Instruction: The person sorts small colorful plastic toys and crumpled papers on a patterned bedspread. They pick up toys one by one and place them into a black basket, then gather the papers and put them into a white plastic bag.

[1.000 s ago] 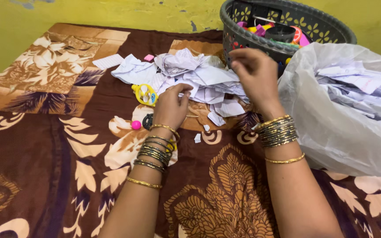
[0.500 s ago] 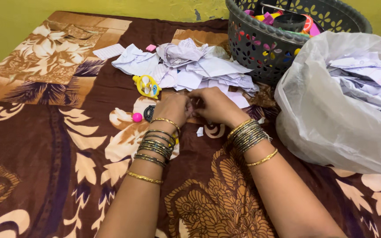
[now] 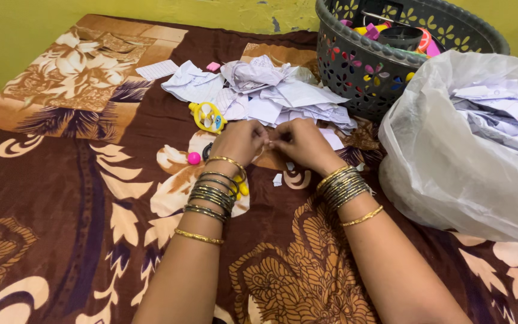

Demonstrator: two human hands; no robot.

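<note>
your left hand (image 3: 242, 141) and right hand (image 3: 302, 144) meet fingertip to fingertip just in front of the pile of crumpled white paper (image 3: 271, 93) on the brown flowered bedspread (image 3: 91, 228). both sets of fingers are curled in and pinched narrow, but the backs of your hands hide whatever sits between them, so i cannot tell if you hold anything. a few small white scraps (image 3: 277, 179) lie on the cloth right under your right wrist. your left hand covers most of a dark round thing beside the pink ball (image 3: 194, 158); its shape is hard to make out. something yellow peeks out from under your left bangles. the yellow toy (image 3: 208, 116) lies just left of the pile. the grey basket (image 3: 355, 66) is cut off at the top edge, and the plastic bag (image 3: 451, 162) of papers runs off the right edge.
</note>
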